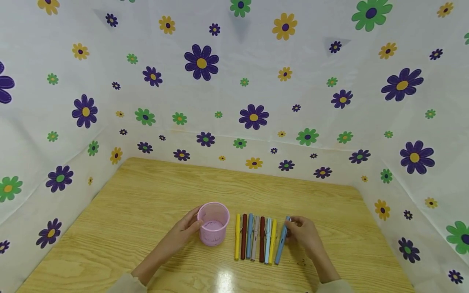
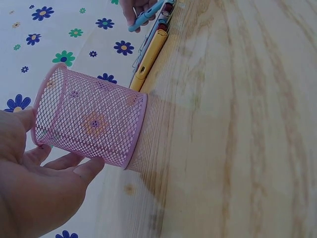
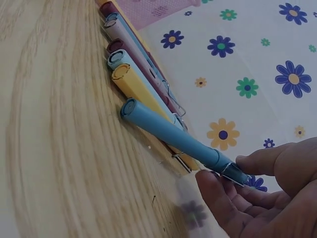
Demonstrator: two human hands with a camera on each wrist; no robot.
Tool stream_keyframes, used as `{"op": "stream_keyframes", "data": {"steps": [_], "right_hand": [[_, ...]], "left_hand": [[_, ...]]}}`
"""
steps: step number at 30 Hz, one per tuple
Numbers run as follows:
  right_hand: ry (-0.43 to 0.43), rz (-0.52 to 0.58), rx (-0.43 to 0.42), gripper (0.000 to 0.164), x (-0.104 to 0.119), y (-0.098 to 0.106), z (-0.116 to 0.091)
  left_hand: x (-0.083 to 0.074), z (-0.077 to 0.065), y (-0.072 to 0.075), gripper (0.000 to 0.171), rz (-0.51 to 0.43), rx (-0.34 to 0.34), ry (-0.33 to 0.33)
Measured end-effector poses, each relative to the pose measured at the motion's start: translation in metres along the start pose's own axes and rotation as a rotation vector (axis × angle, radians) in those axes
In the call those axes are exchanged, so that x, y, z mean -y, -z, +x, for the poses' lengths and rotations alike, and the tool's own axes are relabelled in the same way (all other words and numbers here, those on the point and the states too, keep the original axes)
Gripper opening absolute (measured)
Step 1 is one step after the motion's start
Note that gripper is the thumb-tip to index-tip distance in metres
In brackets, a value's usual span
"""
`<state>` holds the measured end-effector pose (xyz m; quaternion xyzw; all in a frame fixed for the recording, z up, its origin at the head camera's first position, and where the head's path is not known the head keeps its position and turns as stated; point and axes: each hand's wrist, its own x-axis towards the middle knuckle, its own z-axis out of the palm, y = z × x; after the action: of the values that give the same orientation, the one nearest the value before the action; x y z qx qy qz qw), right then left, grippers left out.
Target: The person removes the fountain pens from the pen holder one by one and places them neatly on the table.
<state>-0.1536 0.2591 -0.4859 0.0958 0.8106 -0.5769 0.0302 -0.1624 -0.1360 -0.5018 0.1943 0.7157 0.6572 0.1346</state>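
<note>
A pink mesh pen cup [image 1: 213, 237] stands upright on the wooden table, and my left hand [image 1: 180, 233] holds it from the left side. In the left wrist view, that thumb is at the cup's rim and the fingers lie along its mesh wall [image 2: 91, 116]. My right hand [image 1: 305, 235] pinches a blue pen [image 1: 281, 246] by its clip end; the right wrist view shows the thumb and fingertips around the cap. Between cup and hand lies a row of several pens: a yellow pen [image 1: 237, 238], dark red pens, blue ones, a greyish pen [image 1: 255, 240] and another yellow pen [image 1: 272, 243].
The wooden table [image 1: 165, 183] is bounded at the back and both sides by a white flower-printed cloth [image 1: 227, 97]. Small dark specks [image 1: 302, 262] lie on the table near the right wrist.
</note>
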Motion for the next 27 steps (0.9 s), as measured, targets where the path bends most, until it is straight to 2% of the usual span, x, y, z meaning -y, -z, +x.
{"op": "stream_keyframes", "data": {"steps": [18,27], "right_hand": [[-0.019,-0.032,-0.024,0.037,-0.007,-0.008,0.001],[0.003,-0.093,-0.070,0.035,-0.005,-0.013,-0.002]], "left_hand": [[-0.002,0.000,-0.001,0.062,0.008,-0.018,0.039],[-0.003,-0.001,-0.001,0.062,0.017,-0.005,0.014]]}}
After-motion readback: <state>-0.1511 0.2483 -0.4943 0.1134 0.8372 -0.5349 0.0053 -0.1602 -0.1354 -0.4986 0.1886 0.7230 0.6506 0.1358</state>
